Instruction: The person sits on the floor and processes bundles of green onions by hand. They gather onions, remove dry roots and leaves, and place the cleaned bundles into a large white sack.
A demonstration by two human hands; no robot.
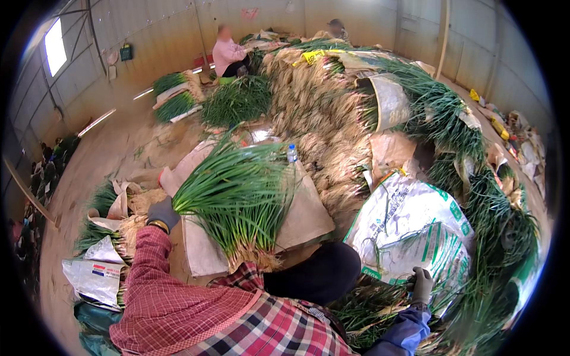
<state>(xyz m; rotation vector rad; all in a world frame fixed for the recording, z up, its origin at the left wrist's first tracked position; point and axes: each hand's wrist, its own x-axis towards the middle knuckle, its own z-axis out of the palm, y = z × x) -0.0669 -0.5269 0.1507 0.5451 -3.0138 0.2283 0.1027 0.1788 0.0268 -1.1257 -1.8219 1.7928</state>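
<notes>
My left hand [163, 214], in a grey glove, grips the left side of a bunch of green onions [231, 178]. Their long leaves fan out to the right, and pale roots [254, 257] point towards my lap. The bunch lies over a beige woven sack [307, 209] spread on the ground before me. Off to the right, my right hand [422, 285], gloved and with a blue sleeve, is beside loose green onion leaves [374, 307] and a white-and-green woven sack [414, 231]. Its fingers look curled; whether something small is in them is unclear.
Beyond the sack rises a large heap of green onions [311, 111], roots outward. Wrapped bundles [107, 262] lie at my left. A capped plastic bottle [292, 153] stands past the bunch. A person in pink [229, 53] sits farther back; another person [337, 30] is behind the heap.
</notes>
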